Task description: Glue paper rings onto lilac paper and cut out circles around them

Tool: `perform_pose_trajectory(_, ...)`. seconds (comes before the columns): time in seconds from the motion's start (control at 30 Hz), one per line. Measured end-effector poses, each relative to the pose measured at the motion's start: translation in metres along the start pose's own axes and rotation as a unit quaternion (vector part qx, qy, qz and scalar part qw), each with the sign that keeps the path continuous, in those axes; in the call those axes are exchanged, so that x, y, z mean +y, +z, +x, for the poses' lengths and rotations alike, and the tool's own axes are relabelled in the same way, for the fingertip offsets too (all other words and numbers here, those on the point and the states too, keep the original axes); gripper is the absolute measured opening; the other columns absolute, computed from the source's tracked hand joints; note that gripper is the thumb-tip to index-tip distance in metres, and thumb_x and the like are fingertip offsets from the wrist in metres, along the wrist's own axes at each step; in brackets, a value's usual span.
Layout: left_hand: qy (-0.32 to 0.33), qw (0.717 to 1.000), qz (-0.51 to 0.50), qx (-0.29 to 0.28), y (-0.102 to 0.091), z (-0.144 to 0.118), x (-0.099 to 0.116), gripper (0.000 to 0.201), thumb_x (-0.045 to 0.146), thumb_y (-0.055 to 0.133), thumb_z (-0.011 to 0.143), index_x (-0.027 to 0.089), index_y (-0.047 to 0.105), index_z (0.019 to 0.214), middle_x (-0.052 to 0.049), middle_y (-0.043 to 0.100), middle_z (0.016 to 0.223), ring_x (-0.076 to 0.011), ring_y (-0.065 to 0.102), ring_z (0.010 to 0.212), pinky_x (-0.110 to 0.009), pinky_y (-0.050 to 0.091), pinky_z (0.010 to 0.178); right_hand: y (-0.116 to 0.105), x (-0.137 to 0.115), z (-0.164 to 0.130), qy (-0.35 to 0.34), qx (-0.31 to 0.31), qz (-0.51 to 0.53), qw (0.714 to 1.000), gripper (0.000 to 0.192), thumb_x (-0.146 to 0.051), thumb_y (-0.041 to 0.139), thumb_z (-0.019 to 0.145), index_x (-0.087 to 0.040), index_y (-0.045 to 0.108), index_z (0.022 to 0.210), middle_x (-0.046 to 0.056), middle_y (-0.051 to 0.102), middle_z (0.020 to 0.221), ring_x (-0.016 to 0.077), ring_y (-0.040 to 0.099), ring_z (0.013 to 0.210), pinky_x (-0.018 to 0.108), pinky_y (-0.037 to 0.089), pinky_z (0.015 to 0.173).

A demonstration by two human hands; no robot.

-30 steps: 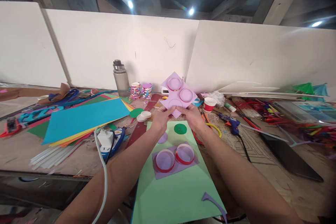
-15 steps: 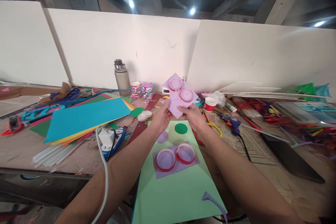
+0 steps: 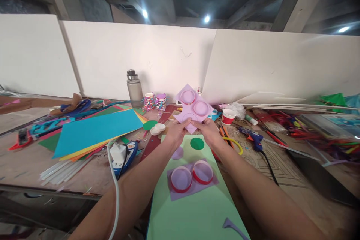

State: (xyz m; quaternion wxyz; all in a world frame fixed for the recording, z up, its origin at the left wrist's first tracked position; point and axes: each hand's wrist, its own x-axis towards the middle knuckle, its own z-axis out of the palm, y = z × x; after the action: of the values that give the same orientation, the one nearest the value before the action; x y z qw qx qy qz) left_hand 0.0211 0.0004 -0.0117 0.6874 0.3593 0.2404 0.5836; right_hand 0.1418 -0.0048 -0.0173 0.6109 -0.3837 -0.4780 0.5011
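Over the green sheet (image 3: 194, 210), the left hand (image 3: 176, 132) pinches the lower left edge of the lilac card (image 3: 191, 114), held up off the table; the right hand (image 3: 209, 132) pinches its lower right edge. Two ringed discs (image 3: 201, 108) ride near its top, and such light fingertip grips could let the card flop or tear.

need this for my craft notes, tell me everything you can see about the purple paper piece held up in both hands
The purple paper piece is a thin lilac sheet, roughly diamond-shaped as held, raised above the green sheet. Two red-rimmed rings sit on its upper part, and a circle outline shows below them. The left hand and right hand pinch its lower edge with their fingers; nothing else touches it.
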Motion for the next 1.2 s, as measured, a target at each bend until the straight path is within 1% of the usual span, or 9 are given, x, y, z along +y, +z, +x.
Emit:
perform_pose_trajectory(0.1,0.001,1.0,0.001,-0.001,0.0012,-0.0008,0.0011,0.052,0.02,0.092,0.051,0.014,0.072,0.099,-0.009,0.077,0.09,-0.0261,0.07,0.097,-0.04,0.055,0.09,0.0005,0.001,0.0,0.005,0.003,0.001,1.0,0.033,-0.04,0.087,0.051,-0.02,0.07,0.072,0.003,0.073,0.072,0.0213,0.063,0.07,0.034,0.048,0.065)
perform_pose_trajectory(0.2,0.005,1.0,-0.004,-0.001,0.0019,-0.0015,0.002,0.051,0.02,0.091,0.051,0.014,0.072,0.098,-0.009,0.077,0.089,-0.0265,0.07,0.098,-0.04,0.055,0.091,-0.0006,0.0025,0.0006,0.004,0.003,-0.008,1.0,0.033,-0.04,0.086,0.053,-0.02,0.069,0.072,0.002,0.072,0.072,0.0192,0.061,0.067,0.033,0.045,0.063)
perform_pose_trajectory(0.37,0.007,1.0,-0.004,0.002,-0.0004,-0.0003,0.0027,0.04,0.021,0.091,0.051,0.013,0.072,0.086,-0.009,0.077,0.087,-0.0268,0.07,0.098,-0.039,0.055,0.09,-0.0022,0.0011,0.0002,0.004,-0.003,-0.02,1.0,0.034,-0.044,0.084,0.057,-0.02,0.068,0.076,0.001,0.069,0.071,0.0167,0.057,0.064,0.031,0.041,0.06)
perform_pose_trajectory(0.5,0.015,1.0,-0.017,0.016,-0.0024,0.0015,0.0025,0.04,0.019,0.092,0.047,0.012,0.071,0.08,-0.009,0.077,0.088,-0.0264,0.069,0.099,-0.039,0.054,0.091,-0.0026,-0.0018,-0.001,0.002,0.016,-0.025,1.0,0.035,-0.044,0.086,0.053,-0.02,0.067,0.07,-0.001,0.065,0.064,0.0129,0.05,0.058,0.029,0.039,0.058)
perform_pose_trajectory(0.6,0.011,0.999,-0.025,0.02,-0.0022,0.0014,0.0025,0.041,0.017,0.092,0.046,0.012,0.071,0.081,-0.009,0.077,0.089,-0.0267,0.069,0.101,-0.039,0.054,0.092,-0.0024,-0.0027,-0.0019,-0.002,0.028,-0.027,0.999,0.034,-0.043,0.086,0.052,-0.02,0.066,0.065,-0.002,0.061,0.059,0.0112,0.046,0.054,0.029,0.037,0.056)
perform_pose_trajectory(0.83,0.004,1.0,-0.013,0.018,-0.0016,-0.0002,0.0022,0.042,0.019,0.091,0.052,0.013,0.072,0.089,-0.009,0.077,0.091,-0.0257,0.07,0.1,-0.039,0.055,0.091,-0.0031,-0.0026,-0.0016,-0.005,0.032,-0.039,0.999,0.033,-0.042,0.085,0.052,-0.02,0.066,0.066,-0.003,0.061,0.059,0.0112,0.044,0.054,0.03,0.037,0.058)
perform_pose_trajectory(1.03,-0.012,1.0,-0.009,0.02,-0.0023,0.0006,0.0018,0.038,0.019,0.09,0.055,0.012,0.071,0.088,-0.01,0.076,0.091,-0.0259,0.07,0.098,-0.038,0.057,0.088,-0.0048,-0.0011,-0.0004,-0.014,0.033,-0.052,0.998,0.031,-0.042,0.083,0.054,-0.02,0.065,0.064,-0.003,0.058,0.056,0.0117,0.043,0.054,0.029,0.035,0.057)
perform_pose_trajectory(1.2,-0.013,1.0,-0.015,0.017,-0.0019,0.0009,0.0022,0.04,0.018,0.089,0.056,0.014,0.071,0.092,-0.009,0.076,0.095,-0.025,0.07,0.098,-0.039,0.057,0.089,-0.0059,-0.0004,0.0001,-0.025,0.035,-0.074,0.996,0.031,-0.045,0.081,0.056,-0.02,0.065,0.066,-0.003,0.058,0.057,0.0118,0.043,0.055,0.029,0.035,0.057)
